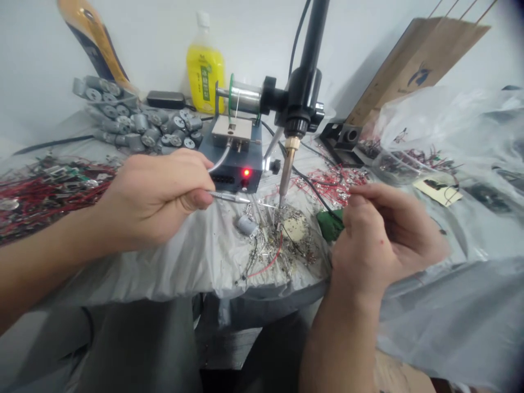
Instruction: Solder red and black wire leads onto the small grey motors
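Observation:
My left hand [158, 197] is closed around a thin metal tool, probably tweezers [229, 197], whose tip points right toward the soldering iron tip [284, 188]. The iron hangs upright from a black stand arm [305, 93]. My right hand [379, 240] is closed in a pinch beside a green piece [329, 225]; what it pinches is too small to name, maybe a thin wire. A small grey motor [246, 224] lies on the grey cloth [196, 256] below the tweezers, among wire scraps [278, 248].
A blue solder feeder box [237, 158] with a red light and a solder spool [241, 98] stands behind. Piled grey motors [135, 123] sit back left, red wire bundles [45, 191] left. A yellow bottle [205, 68], a cardboard sheet [417, 60] and plastic bags [450, 136] are around.

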`<state>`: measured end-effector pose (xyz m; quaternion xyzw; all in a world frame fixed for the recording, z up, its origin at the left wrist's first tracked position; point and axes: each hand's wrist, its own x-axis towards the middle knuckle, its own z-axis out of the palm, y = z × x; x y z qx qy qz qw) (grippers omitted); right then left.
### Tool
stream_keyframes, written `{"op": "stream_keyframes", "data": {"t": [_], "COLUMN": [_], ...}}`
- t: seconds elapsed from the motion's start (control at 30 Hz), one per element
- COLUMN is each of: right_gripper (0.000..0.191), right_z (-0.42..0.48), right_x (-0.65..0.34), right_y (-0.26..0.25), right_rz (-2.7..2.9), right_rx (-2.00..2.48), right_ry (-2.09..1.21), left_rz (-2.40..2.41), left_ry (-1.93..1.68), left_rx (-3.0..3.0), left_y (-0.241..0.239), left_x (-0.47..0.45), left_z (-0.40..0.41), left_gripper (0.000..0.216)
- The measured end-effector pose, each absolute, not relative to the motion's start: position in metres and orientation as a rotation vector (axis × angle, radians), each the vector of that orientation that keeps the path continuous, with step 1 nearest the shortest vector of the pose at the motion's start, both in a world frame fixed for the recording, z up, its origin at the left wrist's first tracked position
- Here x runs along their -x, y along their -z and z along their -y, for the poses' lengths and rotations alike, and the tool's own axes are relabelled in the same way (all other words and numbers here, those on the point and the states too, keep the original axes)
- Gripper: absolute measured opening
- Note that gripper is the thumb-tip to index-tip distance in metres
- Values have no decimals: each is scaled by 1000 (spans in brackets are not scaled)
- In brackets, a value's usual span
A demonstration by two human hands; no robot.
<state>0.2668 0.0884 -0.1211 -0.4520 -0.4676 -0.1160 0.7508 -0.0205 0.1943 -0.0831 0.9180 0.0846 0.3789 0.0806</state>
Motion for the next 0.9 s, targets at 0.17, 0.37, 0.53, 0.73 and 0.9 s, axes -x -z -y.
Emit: {"op": "stream_keyframes", "data": {"t": [0.17,0.37,0.53,0.73,0.9], "right_gripper": [12,10,11,11,11], "right_z": [-81,-77,-79,-78,-78], "right_x": [-265,-264,-267,-268,-269], "right_y": [120,117,119,122,120], "right_rz": [1016,1031,1041,1042,1050], "right_rx": [1083,1109,1087,1098,1103], "right_ry": [230,238,240,256,260], "left_rz": [-232,-233,-214,-211,-221], "left_ry": [-1109,-1074,-1103,-1123,-1134], "left_rx": [-2756,-2773,-2750,-2724,-2689], "left_y": [81,82,82,83,81], "left_x": [19,18,18,19,18], "left_z": [-195,-198,-197,-196,-195], "left_gripper": [24,32,30,29,30]}}
